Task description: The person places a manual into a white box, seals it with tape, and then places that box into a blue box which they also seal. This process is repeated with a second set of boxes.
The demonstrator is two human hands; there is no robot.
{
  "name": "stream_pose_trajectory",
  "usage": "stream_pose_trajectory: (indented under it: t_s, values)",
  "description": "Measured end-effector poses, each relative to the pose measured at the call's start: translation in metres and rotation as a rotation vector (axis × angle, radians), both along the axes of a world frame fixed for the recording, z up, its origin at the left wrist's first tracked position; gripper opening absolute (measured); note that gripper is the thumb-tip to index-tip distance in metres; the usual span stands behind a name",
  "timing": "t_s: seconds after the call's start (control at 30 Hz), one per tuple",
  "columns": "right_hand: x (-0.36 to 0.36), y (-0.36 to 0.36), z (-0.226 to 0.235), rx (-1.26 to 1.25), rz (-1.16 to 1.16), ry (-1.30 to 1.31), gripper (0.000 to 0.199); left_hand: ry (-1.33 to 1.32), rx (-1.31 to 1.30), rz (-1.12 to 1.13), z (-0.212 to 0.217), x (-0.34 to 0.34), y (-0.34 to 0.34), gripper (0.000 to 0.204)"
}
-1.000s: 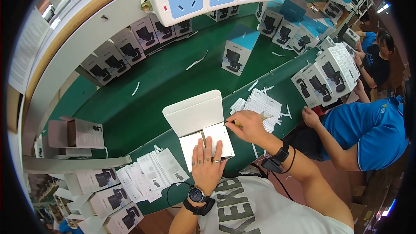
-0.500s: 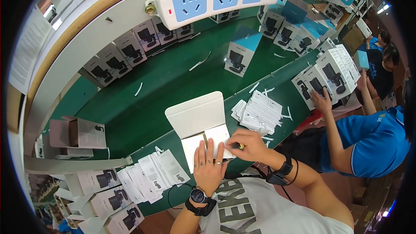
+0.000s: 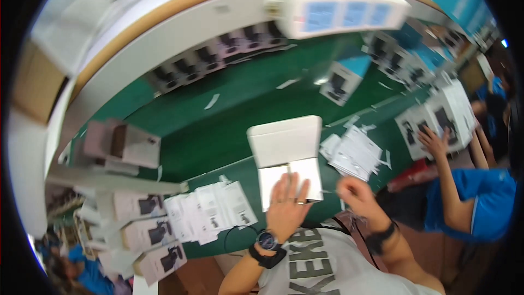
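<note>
An open white box lies in front of me with its lid folded back. My left hand lies flat on the white contents near its front edge, fingers stretched and apart. To the right of the box, my right hand hangs off it, fingers curled closed. Motion blur hides what it holds, if anything. A pile of white printed leaflets lies just beyond the right hand. More leaflets are spread out to the left of the box.
Printed product boxes stand at the left; another carton sits behind them. A blue-and-white box stands on the green bench. A power strip hangs above. At right, a co-worker's hand touches white boxes.
My right hand has drawn away from the box to the right, while the left stays on the contents. The head view has swung, shifting the scene rightward and blurring it.
</note>
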State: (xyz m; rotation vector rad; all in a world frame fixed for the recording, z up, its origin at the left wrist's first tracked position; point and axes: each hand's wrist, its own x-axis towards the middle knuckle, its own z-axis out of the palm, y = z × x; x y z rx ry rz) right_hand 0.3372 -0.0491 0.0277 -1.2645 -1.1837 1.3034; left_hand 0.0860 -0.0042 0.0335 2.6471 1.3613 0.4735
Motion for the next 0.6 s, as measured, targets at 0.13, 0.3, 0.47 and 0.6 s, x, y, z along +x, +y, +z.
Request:
stream_pose_trajectory:
  t_s: [0.13, 0.3, 0.47, 0.6]
  values:
    - [0.064, -0.055, -0.023, -0.005, 0.105, -0.65, 0.009, -0.081, -0.02, -0.061, -0.003, 0.007, 0.0, 0.076]
    - [0.066, -0.052, -0.029, -0.216, 0.238, -0.798, 0.015, -0.112, 0.024, -0.122, -0.006, -0.003, 0.002, 0.077]
    - [-0.004, 0.054, 0.013, 0.026, -0.272, 0.02, 0.044, -0.067, -0.046, -0.194, 0.002, -0.012, 0.004, 0.073]
    - [-0.026, 0.07, 0.028, 0.018, -0.221, 0.201, 0.04, -0.224, -0.119, -0.138, 0.038, -0.01, 0.004, 0.061]
